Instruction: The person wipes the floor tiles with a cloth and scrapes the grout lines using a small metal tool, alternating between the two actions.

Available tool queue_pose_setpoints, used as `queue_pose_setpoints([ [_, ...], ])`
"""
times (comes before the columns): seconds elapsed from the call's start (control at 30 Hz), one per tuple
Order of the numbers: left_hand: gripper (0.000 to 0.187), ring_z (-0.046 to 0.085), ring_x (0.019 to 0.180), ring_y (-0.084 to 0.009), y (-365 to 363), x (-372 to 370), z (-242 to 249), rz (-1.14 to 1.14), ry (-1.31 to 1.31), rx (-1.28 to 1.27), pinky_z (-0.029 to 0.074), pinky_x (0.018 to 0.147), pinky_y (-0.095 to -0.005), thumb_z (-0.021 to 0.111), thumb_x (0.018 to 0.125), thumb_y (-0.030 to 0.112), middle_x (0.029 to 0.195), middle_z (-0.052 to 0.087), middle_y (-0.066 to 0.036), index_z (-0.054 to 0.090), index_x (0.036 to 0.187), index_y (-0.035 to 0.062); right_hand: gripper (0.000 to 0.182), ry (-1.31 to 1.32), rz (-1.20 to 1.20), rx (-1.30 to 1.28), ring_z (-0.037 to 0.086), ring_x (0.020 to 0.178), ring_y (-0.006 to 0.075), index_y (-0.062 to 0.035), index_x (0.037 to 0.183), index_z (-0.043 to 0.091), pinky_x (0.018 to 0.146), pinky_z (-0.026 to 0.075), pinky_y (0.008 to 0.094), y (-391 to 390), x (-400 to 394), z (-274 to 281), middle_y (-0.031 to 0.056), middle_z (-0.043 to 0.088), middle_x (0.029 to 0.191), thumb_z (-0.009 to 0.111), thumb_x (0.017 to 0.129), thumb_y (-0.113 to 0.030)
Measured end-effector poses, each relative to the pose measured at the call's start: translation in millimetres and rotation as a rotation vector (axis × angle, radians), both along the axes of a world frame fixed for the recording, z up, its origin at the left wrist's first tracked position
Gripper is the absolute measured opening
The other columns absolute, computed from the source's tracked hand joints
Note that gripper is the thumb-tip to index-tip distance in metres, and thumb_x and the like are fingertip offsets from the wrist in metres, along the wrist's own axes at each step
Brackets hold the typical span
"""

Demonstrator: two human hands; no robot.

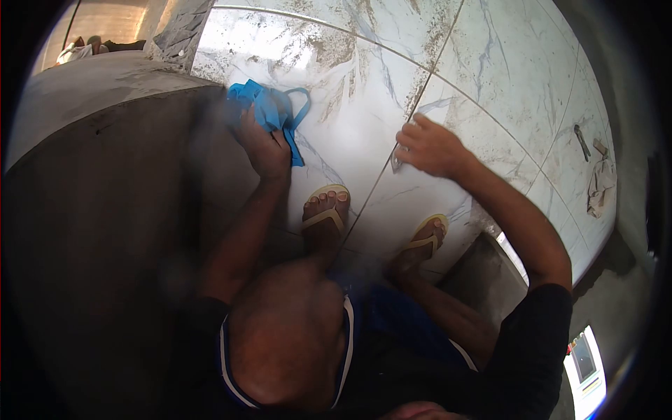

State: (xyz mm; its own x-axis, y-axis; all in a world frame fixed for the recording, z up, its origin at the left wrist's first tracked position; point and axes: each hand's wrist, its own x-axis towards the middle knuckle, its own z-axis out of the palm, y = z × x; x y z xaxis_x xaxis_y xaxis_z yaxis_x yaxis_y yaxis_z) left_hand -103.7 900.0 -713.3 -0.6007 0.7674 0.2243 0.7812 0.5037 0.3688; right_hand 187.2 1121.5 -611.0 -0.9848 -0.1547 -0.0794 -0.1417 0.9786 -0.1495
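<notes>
My left hand (264,148) is closed on a bright blue cloth (269,108), bunched up with a strap-like loop sticking out to the right. It rests on the white marbled tile floor (364,98), beside the dark wall edge. My right hand (430,147) is closed low over a dark joint line between the tiles. From under its fingers shows the end of a small flat greyish piece, blade-like (397,162); the rest of it is hidden by the hand. Brown dirt smears mark the tiles ahead of both hands.
My feet in yellow flip-flops (327,218) stand just below the hands. At the right lie a dark slim tool (582,143) and a crumpled pale rag (600,185). A grey cement wall (105,98) curves along the left.
</notes>
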Motion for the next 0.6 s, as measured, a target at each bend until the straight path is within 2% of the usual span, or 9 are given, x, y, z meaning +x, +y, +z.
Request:
queue_pose_setpoints([
  [0.03,0.058,0.041,0.142,-0.0435,0,0,1,-0.015,0.009,-0.005,0.023,0.121,-0.0623,0.058,0.094,0.015,0.149,0.047,-0.023,0.042,0.147,-0.0032,0.008,0.015,0.009,0.026,0.059,0.095,0.0189,-0.0166,0.077,0.067,0.095,0.045,0.0396,19,-3,-2,0.0011,0.059,0.088,0.064,0.083,-0.020],
  [0.1,0.058,0.040,0.142,-0.0440,3,3,7,0.006,-0.054,0.019,0.023,0.121,-0.0618,0.058,0.093,0.014,0.149,0.047,-0.023,0.043,0.147,-0.0033,0.007,0.049,-0.176,0.163,0.060,0.101,0.0191,-0.0176,0.084,0.071,0.102,0.045,0.0408,73,0,1,0.0009,0.062,0.092,0.065,0.084,-0.021],
  [0.17,0.056,0.041,0.142,-0.0446,2,4,8,0.024,-0.065,0.026,0.024,0.121,-0.0606,0.059,0.094,0.014,0.147,0.047,-0.024,0.045,0.145,-0.0039,0.011,-0.130,-0.347,0.249,0.061,0.106,0.0200,-0.0208,0.091,0.074,0.108,0.044,0.0422,113,2,38,0.0013,0.064,0.096,0.065,0.086,-0.019],
  [0.3,0.051,0.042,0.141,-0.0448,6,5,12,0.012,-0.022,0.036,0.027,0.120,-0.0585,0.062,0.097,0.015,0.146,0.048,-0.026,0.048,0.142,-0.0047,0.012,-0.109,-0.159,0.077,0.061,0.110,0.0201,-0.0253,0.090,0.074,0.109,0.044,0.0424,56,9,28,0.0021,0.064,0.096,0.065,0.086,-0.019],
  [0.4,0.059,0.041,0.142,-0.0441,4,4,7,0.016,-0.025,0.024,0.025,0.121,-0.0583,0.060,0.092,0.014,0.147,0.047,-0.023,0.044,0.146,-0.0033,0.012,-0.047,-0.062,-0.093,0.059,0.097,0.0197,-0.0197,0.075,0.067,0.097,0.046,0.0389,-10,1,14,0.0006,0.058,0.087,0.062,0.085,-0.022],
  [0.5,0.063,0.040,0.142,-0.0444,-1,4,4,0.040,-0.037,0.008,0.024,0.122,-0.0576,0.059,0.090,0.013,0.148,0.047,-0.022,0.042,0.149,-0.0028,0.013,-0.074,-0.023,-0.124,0.058,0.096,0.0197,-0.0188,0.072,0.065,0.097,0.046,0.0392,-17,-8,2,0.0008,0.057,0.085,0.062,0.084,-0.021],
  [0.53,0.063,0.040,0.142,-0.0447,2,4,4,0.041,-0.043,0.015,0.024,0.121,-0.0574,0.058,0.090,0.013,0.148,0.047,-0.022,0.042,0.149,-0.0029,0.012,-0.052,-0.007,-0.066,0.058,0.098,0.0200,-0.0193,0.071,0.066,0.097,0.046,0.0397,-7,-11,-2,0.0012,0.058,0.086,0.063,0.083,-0.022],
  [0.6,0.063,0.041,0.142,-0.0448,3,2,4,0.020,-0.055,0.018,0.025,0.121,-0.0568,0.058,0.090,0.013,0.148,0.047,-0.022,0.042,0.149,-0.0031,0.010,0.037,-0.166,0.132,0.061,0.103,0.0206,-0.0170,0.080,0.072,0.097,0.047,0.0409,46,-20,2,0.0024,0.063,0.093,0.064,0.085,-0.019],
])
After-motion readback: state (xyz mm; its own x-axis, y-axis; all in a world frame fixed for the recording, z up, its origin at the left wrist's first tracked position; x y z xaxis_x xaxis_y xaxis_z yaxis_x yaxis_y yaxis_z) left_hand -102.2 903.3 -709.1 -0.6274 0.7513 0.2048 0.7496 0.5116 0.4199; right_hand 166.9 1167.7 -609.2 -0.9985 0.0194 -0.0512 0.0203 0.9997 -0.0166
